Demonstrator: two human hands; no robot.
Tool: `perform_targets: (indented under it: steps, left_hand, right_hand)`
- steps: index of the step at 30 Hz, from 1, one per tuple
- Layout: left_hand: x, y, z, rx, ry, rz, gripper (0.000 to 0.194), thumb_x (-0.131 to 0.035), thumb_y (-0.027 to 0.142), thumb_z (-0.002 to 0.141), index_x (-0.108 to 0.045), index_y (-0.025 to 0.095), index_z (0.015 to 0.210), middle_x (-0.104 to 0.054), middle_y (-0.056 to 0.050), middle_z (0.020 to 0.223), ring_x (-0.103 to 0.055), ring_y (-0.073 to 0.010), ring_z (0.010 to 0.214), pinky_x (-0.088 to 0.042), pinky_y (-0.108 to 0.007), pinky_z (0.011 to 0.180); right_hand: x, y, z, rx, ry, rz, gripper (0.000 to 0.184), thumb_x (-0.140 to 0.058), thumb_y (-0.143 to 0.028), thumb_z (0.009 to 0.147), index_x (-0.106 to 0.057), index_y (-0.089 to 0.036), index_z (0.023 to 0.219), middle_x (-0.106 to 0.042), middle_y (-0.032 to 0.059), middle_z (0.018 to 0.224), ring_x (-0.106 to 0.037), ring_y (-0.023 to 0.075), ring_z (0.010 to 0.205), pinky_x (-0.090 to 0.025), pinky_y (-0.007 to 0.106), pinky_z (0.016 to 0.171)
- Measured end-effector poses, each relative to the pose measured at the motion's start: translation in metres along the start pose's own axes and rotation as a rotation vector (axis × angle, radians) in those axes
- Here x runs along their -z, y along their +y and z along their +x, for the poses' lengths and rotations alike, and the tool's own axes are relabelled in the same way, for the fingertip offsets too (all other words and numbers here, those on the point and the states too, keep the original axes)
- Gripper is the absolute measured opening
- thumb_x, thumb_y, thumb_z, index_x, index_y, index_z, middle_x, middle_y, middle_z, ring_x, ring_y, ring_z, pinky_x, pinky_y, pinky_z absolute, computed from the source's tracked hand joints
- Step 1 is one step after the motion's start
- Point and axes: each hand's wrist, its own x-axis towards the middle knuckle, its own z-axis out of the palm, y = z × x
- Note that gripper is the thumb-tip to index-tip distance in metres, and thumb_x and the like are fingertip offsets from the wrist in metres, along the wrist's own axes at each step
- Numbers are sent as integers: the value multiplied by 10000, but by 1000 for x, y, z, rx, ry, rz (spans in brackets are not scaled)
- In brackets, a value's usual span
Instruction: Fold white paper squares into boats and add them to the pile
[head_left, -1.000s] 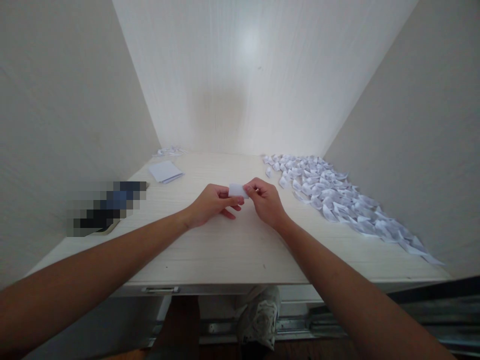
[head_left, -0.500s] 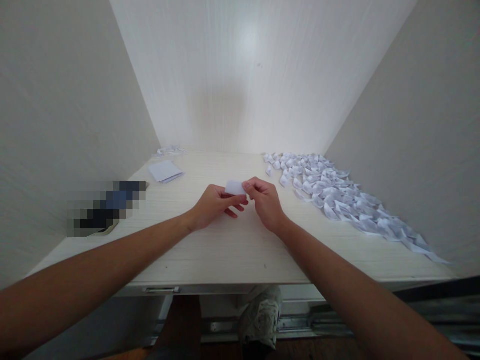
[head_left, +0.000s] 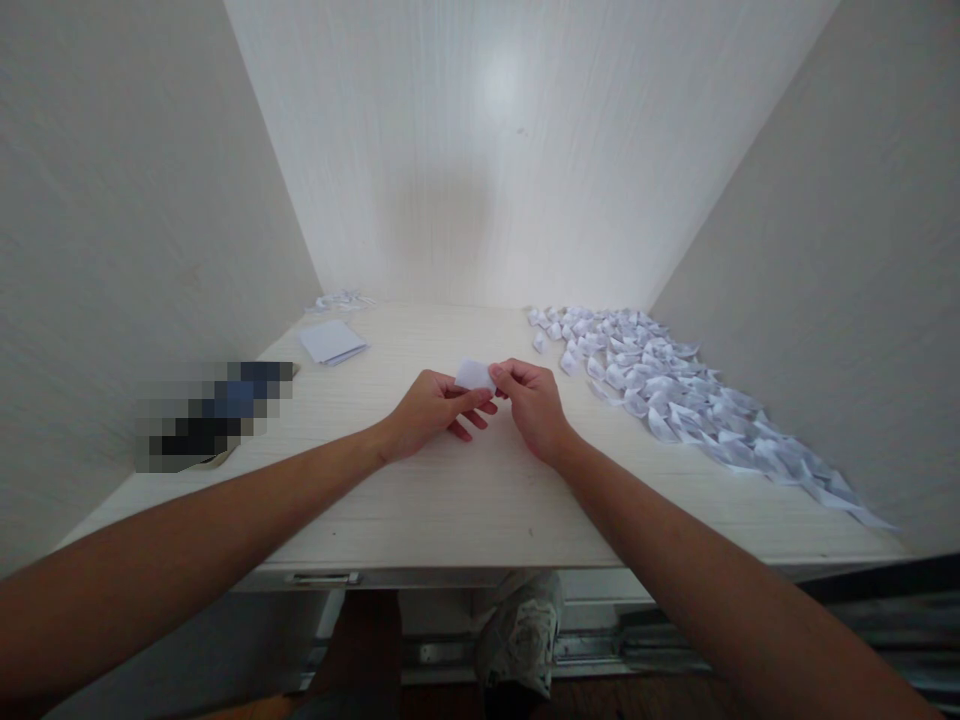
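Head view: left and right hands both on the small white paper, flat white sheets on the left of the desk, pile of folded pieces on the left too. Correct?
One error: the head view shows the pile of folded pieces on the right of the desk, not the left. The rest stands.

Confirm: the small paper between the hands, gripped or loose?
In grip: left hand has its thumb over the small paper, right hand pinches the paper's right end.
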Motion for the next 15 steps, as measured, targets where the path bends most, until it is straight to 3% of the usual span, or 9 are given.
perform_targets:
  steps: [6, 15]
  left_hand:
    - [-1, 0, 0, -54, -8, 6, 453, -781, 529, 767, -755, 83, 848, -763, -135, 868, -657, -144, 576, -527, -227, 392]
    - [-5, 2, -7, -122, -47, 176, 517, -619, 593, 844, -612, 144, 588, -569, -8, 438, -540, -111, 359, -431, -209, 373]
  right_hand:
    - [5, 6, 3, -45, -17, 48, 333, -697, -461, 814, -642, -198, 617, -573, -15, 616, -453, 133, 621, -358, 311, 653]
    - [0, 0, 1, -284, -164, 425, 311, -837, -427, 695, -652, -186, 627, -567, -15, 650, -469, 121, 633, -359, 296, 650]
